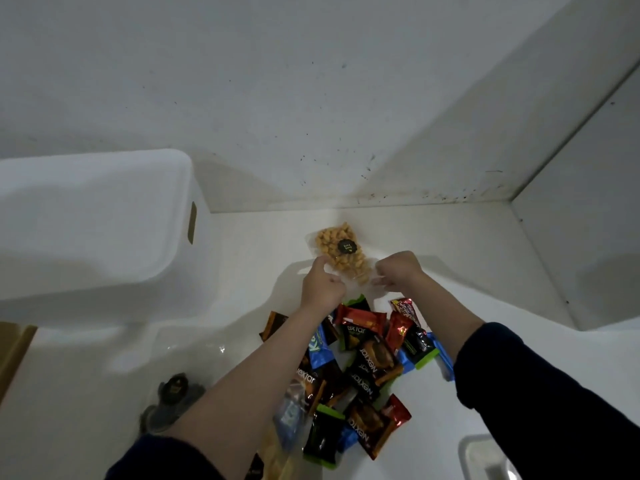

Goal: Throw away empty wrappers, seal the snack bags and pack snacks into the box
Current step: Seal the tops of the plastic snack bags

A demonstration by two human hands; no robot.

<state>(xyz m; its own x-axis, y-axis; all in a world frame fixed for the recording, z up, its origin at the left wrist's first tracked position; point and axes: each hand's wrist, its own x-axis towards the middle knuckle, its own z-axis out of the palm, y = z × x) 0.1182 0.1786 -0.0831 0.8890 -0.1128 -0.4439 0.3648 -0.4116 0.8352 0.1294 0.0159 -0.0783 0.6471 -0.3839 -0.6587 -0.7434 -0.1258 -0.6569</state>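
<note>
Two hands reach out over our white table [485, 237]. Our left hand [322, 282] pinches one side of the clear snack bag [341, 252] near its open end, with the fingers curled onto the plastic. Our right hand [398, 270] pinches the other side of the same end, fingers curled too. The bag lies flat on the table, close to the back wall [311, 98], and it is full of small orange-yellow puffs. We can see a round black sticker [345, 246] on top of it. Just below our hands, near our arms, lies a big messy pile of small snack packs [363, 368]. Some are black and orange, some are red and shiny, some are blue, and some have green ends. They lie on top of each other every which way. One brown pack [273, 325] sits a little apart on the left of the pile. On the left of the table stands a big white box [93, 220] with a slot handle in its side. Near it, by our left arm, lies another clear bag [173, 396] with dark things and a round sticker in it; it is dim there, so we cannot tell what is inside. We wear dark sleeves [540, 386] pushed up our arms. A bit of a white tub [485, 459] shows in the bottom right corner.
</note>
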